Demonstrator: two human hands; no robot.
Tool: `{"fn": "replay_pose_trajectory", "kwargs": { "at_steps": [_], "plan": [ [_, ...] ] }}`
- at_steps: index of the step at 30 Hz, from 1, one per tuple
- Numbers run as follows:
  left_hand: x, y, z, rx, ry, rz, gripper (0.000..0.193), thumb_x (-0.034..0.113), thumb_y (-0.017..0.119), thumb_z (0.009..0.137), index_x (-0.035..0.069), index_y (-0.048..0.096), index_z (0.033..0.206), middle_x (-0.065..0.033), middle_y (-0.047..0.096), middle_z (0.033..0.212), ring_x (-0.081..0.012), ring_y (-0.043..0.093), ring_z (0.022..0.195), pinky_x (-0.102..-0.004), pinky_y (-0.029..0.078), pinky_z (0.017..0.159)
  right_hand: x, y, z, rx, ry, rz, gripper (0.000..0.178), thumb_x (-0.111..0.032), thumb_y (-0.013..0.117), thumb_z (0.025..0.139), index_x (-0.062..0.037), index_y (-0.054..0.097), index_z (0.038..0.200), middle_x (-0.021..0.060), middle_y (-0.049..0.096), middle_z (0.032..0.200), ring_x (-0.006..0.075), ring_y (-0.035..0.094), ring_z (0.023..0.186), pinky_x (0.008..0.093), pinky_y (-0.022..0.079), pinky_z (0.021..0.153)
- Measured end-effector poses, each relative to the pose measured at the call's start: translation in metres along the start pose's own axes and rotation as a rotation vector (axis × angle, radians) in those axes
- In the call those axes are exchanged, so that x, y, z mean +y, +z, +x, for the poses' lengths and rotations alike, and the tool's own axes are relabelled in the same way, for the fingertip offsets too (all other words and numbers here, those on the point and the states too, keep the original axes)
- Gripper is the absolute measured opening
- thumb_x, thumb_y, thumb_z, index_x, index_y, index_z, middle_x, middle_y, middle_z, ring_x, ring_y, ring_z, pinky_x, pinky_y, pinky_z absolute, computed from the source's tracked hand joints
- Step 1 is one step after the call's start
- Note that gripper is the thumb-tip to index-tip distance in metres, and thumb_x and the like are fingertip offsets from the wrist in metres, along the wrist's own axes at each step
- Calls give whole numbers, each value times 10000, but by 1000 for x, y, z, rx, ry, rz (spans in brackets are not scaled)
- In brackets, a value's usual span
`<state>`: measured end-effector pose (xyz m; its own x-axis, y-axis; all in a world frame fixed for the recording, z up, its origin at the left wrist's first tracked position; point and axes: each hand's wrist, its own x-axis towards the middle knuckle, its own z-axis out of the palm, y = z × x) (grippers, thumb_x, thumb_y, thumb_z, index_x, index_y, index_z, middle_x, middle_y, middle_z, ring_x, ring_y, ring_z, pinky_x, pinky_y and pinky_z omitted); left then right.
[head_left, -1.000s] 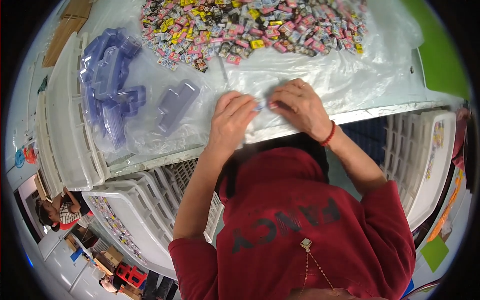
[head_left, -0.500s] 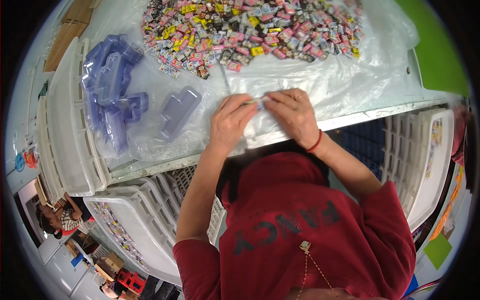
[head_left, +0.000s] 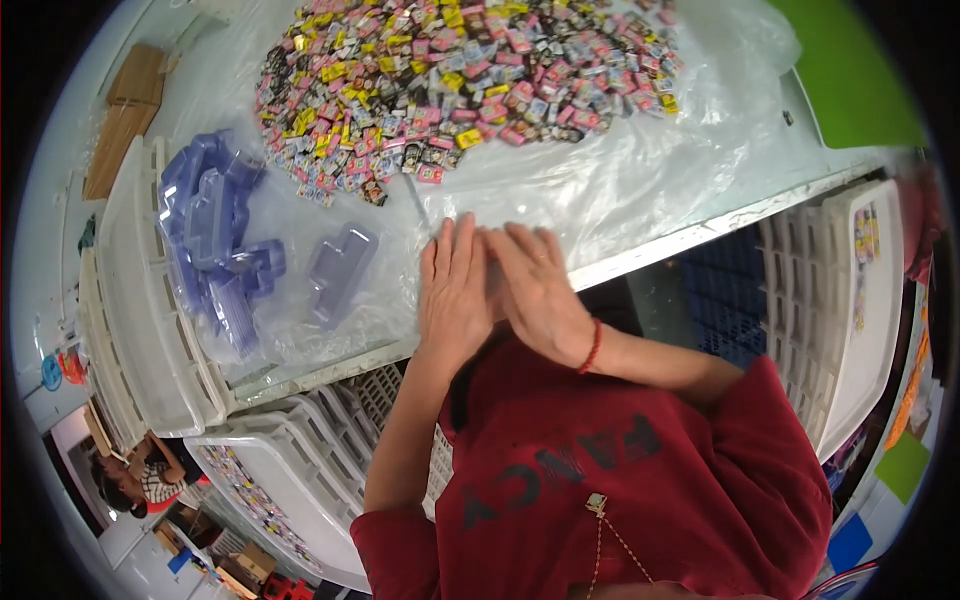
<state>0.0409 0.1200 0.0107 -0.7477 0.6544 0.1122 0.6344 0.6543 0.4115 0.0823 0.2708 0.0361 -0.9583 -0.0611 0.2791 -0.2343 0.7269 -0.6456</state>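
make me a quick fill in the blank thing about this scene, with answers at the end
1. The bracelet by the right hand is coloured ____.
2. The lone bluish tray lies to the ____ of the left hand.
3. The pile of small pieces lies on a clear ____ sheet.
4. The flat panel at upper right is coloured ____.

Missing words: red; left; plastic; green

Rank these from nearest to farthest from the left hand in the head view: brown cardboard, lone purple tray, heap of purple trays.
Measured from the left hand:
1. Lone purple tray: just to its left, on the plastic sheet.
2. Heap of purple trays: farther left.
3. Brown cardboard: farthest, toward the upper left.
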Motion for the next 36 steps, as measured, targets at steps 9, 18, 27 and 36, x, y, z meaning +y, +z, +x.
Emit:
{"fn": "replay_pose_trajectory", "kwargs": {
  "at_steps": [9,18,27,36],
  "plan": [
    [2,-16,40,252,73,-69,472,149,664,819,-35,535,1234,-185,532,1290,-389,478,1214,-473,384,1003,101,-55,54,226,-61,-398,333,-55,663,753,-31,644,1084,123,624,1068,322,563,999,420,426,886],
    [11,25,153,255,33,75,197,131,706,802,97,659,991,-76,596,853,-294,616,758,-399,492,636,121,-52,61,275,-35,-387,286,-53,658,760,-55,661,1046,93,626,1031,275,572,958,393,411,874],
    [17,17,144,269,253,124,179,30,593,787,21,628,962,-90,580,1046,-267,603,895,-397,529,715,121,-61,51,214,34,-244,239,-66,707,737,-66,661,971,79,640,958,272,573,924,392,413,874],
    [7,16,157,270,232,142,214,10,586,751,19,624,962,-64,605,1095,-255,592,870,-361,510,692,140,-97,45,231,34,-174,223,-60,701,776,-49,664,996,111,663,928,312,608,907,409,447,841]
  ]
}}
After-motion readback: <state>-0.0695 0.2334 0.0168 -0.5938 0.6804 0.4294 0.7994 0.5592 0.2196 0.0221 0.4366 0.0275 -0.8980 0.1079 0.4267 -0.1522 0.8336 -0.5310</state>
